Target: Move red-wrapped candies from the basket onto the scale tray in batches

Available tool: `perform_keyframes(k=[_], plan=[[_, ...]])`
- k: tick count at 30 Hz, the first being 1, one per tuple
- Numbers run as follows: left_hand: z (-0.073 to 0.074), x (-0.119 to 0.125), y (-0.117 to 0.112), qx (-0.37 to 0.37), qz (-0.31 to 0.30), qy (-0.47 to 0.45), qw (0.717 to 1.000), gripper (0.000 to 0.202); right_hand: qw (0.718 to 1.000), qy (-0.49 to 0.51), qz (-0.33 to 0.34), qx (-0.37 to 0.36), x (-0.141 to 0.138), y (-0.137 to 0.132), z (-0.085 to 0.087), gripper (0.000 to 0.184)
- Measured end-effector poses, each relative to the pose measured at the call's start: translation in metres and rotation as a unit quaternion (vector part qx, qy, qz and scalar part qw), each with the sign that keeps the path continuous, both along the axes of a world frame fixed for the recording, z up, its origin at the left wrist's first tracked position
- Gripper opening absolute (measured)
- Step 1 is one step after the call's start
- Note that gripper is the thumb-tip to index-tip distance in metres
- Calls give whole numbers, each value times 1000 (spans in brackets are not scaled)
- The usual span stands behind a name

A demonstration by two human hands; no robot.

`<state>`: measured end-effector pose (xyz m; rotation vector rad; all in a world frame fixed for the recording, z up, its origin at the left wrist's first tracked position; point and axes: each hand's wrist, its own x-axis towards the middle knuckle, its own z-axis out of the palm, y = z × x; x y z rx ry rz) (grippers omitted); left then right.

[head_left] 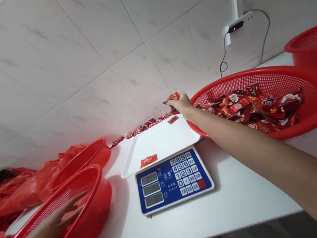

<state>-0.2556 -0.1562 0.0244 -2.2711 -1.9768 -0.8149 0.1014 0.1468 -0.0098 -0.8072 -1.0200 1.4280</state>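
My right hand (181, 103) is closed around small red snack packets (174, 96) above the far right corner of the weighing scale's white tray (160, 139). One red packet (149, 160) lies at the tray's near edge, and another packet (173, 119) rests near its far corner. The blue keypad of the digital scale (175, 180) faces me. At the lower left, my left hand (63, 218) reaches over a red plastic basket (103, 198), its fingers stretched out and apart. Nothing shows between them.
A large red basket (265, 70) holding many wrapped packets (243, 106) stands right of the scale. More packets (148, 125) line the wall behind the tray. Red plastic bags (28, 186) lie at far left. A cable (224, 67) hangs from the wall socket (239, 28).
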Motion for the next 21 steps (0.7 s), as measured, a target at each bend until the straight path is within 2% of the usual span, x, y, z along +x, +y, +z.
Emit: perform_keyframes(k=[3, 5, 7, 9, 12, 15, 17, 21], plan=[[2, 9, 15, 19, -21, 18, 999, 37, 1000, -3, 18, 4, 0, -4, -2, 17], [7, 32, 33, 28, -1, 11, 1000, 33, 999, -5, 42, 12, 0, -6, -2, 15], [7, 72, 59, 9, 24, -4, 1000, 34, 999, 2, 50, 20, -1, -9, -1, 14], [2, 119, 91, -71, 39, 28, 996, 42, 999, 19, 31, 25, -1, -11, 1, 13], [-11, 173, 141, -187, -41, 88, 978, 50, 999, 45, -5, 19, 0, -12, 3, 11], [-23, 190, 177, -238, -65, 106, 963, 37, 998, 56, -16, 1, 1, -9, 3, 12], [-29, 192, 193, -208, -60, 105, 971, 32, 998, 62, -14, -8, 0, -7, 3, 13], [-39, 206, 227, -108, -46, 111, 987, 43, 997, 70, -14, -9, -3, -4, 3, 13]])
